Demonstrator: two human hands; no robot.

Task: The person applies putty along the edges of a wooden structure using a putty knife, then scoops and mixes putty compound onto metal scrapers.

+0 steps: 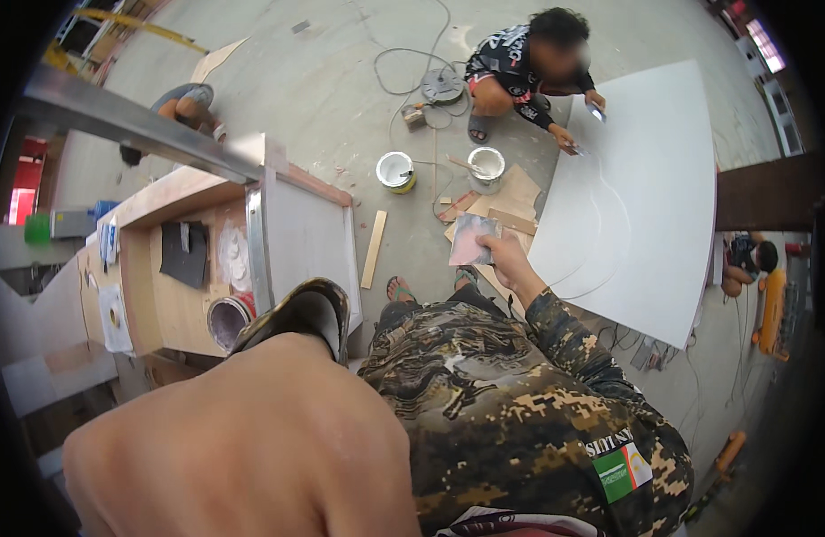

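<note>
My right hand (pixel 502 255) is closed on the edge of a thin flat plate (pixel 471 239) with a pinkish, putty-like smear on it, held out in front of my body. Its arm is in a camouflage sleeve. Close to the camera, my left hand (pixel 242 438) looms large at the lower left; its fingers are hidden, so what it touches does not show. A curved camouflage edge (pixel 318 295) shows just beyond it. Right of my right hand lies a big white panel (pixel 658 179) with pale curved streaks. A crouching person (pixel 511 76) holds small flat tools over the panel's far edge.
Two open tubs of white paste, a left one (pixel 395 169) and a right one (pixel 486 165), stand on the floor. Beyond them is a cable reel (pixel 442 87). Wood scraps (pixel 511 192) lie by the panel. At left stands a wooden cabinet frame (pixel 144 286) with a metal bar (pixel 144 121) above.
</note>
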